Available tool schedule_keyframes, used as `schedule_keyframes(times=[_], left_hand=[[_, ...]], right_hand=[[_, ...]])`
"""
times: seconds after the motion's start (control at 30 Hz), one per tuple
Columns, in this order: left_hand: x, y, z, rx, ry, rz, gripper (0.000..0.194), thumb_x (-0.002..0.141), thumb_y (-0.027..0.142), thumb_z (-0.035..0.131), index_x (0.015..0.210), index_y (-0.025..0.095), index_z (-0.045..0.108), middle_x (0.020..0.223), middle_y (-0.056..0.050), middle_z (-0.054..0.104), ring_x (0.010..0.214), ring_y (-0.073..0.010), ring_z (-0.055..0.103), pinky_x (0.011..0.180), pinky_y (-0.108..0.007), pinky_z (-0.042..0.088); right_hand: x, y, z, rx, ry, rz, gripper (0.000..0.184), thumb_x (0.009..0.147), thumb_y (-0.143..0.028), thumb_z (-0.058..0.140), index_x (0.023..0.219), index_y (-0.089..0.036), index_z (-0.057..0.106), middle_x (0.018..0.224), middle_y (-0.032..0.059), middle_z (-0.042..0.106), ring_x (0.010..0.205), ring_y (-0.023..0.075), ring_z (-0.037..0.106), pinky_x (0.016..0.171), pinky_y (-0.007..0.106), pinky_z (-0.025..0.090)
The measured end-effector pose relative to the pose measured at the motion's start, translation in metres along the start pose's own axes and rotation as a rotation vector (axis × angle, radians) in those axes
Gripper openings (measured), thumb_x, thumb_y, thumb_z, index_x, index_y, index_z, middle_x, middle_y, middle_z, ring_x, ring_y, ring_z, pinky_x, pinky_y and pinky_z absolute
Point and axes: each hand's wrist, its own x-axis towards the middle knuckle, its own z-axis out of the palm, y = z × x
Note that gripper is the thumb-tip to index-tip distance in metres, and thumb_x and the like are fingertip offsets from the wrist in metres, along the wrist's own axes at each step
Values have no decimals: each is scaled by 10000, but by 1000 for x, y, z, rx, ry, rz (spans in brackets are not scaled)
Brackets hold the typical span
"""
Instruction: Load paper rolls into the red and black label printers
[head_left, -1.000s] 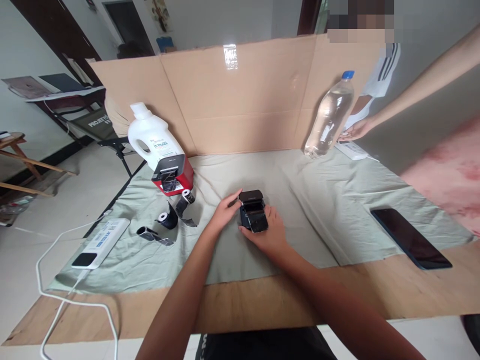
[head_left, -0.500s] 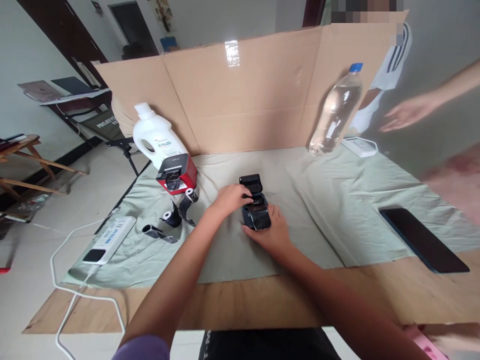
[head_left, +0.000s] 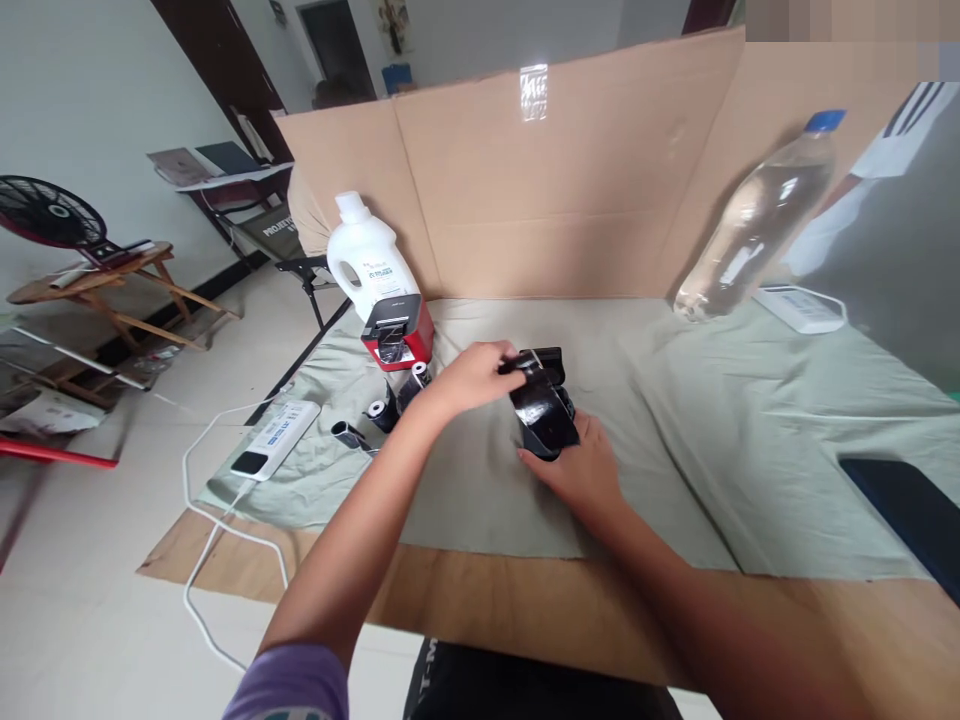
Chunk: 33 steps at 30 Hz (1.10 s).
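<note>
Head view: my left hand (head_left: 478,374) pinched upper end of black strip (head_left: 541,408) between thumb and fingers, strip slanting over black case (head_left: 534,444). Right hand (head_left: 594,468) gripped case's near right side, steadying it, I judged. Case sat on cloth (head_left: 480,510), lid (head_left: 553,358) already open at back. Strip already raised at one end, so likely partly free; couldn't tell whether lower end was loose. To left: rolls (head_left: 383,414), then red box (head_left: 420,340). Far right: phone (head_left: 904,505), bottle (head_left: 761,225).
</note>
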Motion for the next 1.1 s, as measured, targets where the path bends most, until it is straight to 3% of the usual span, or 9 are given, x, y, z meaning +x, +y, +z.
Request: schedule_keyframes(times=[0.13, 0.23, 0.43, 0.53, 0.63, 0.77, 0.87, 1.0, 1.1], left_hand=[[-27, -29, -37, 35, 85, -171, 361, 972, 393, 386, 1099, 172, 642, 978, -63, 722, 872, -216, 659, 808, -303, 477], [-31, -52, -49, 146, 116, -230, 377, 1003, 442, 367, 1173, 178, 576, 1065, -92, 716, 961, -242, 663, 852, -317, 468], [-21, -78, -24, 505, -140, -309, 478, 1010, 516, 332, 1110, 157, 632, 1011, -169, 721, 962, -331, 684, 793, -354, 467], [-21, -79, 0, 603, -187, -336, 487, 1013, 503, 336, 1073, 168, 684, 1045, -181, 722, 1027, -339, 677, 818, -345, 461], [-23, -78, 11, 625, -162, -359, 490, 1011, 508, 350, 1198, 194, 676, 1129, -178, 706, 1071, -341, 664, 842, -348, 456], [-25, -82, -6, 596, 1, -376, 524, 1020, 512, 290, 1341, 253, 612, 1231, -167, 663, 1062, -334, 664, 813, -362, 465], [-26, -97, -23, 582, 110, -496, 480, 1006, 484, 322, 1242, 259, 674, 1157, -153, 696, 1033, -331, 666, 795, -375, 475], [-29, -119, -29, 584, 22, -596, 347, 876, 427, 572, 1169, 296, 704, 1154, -114, 713, 1046, -330, 652, 795, -363, 480], [-35, -116, -28, 594, 57, -579, 334, 846, 380, 609, 1162, 313, 697, 1122, -93, 720, 1011, -307, 657, 766, -334, 474]], right_hand=[[2, -3, 2, -117, -12, 22, 806, 678, -615, 738, 1230, -105, 444, 1103, 209, 584, 1046, 378, 580, 869, 458, 448], [3, -3, 2, -136, -12, 13, 794, 674, -611, 744, 1213, -108, 448, 1086, 204, 590, 1026, 373, 590, 857, 445, 453], [3, -3, -1, -139, -30, 18, 792, 673, -613, 748, 1211, -116, 446, 1091, 202, 588, 1030, 379, 590, 824, 429, 457], [4, -2, 0, -151, -35, 7, 793, 673, -608, 754, 1206, -107, 448, 1092, 204, 585, 1035, 376, 586, 847, 431, 456], [4, -1, 1, -149, -18, -7, 783, 680, -604, 749, 1215, -120, 443, 1094, 193, 583, 1032, 367, 587, 857, 435, 452], [4, -1, 1, -152, -26, 3, 791, 676, -610, 753, 1214, -118, 447, 1076, 186, 583, 1021, 364, 589, 852, 430, 455], [4, -2, 0, -153, -21, 0, 798, 672, -609, 757, 1217, -116, 445, 1069, 183, 582, 1008, 362, 589, 846, 429, 454], [3, -2, 3, -138, -15, -2, 811, 676, -608, 755, 1236, -115, 437, 1082, 182, 576, 1011, 359, 580, 852, 432, 448], [2, 0, 2, -126, -31, 17, 831, 684, -623, 746, 1260, -105, 443, 1087, 186, 565, 1031, 368, 563, 861, 449, 446]])
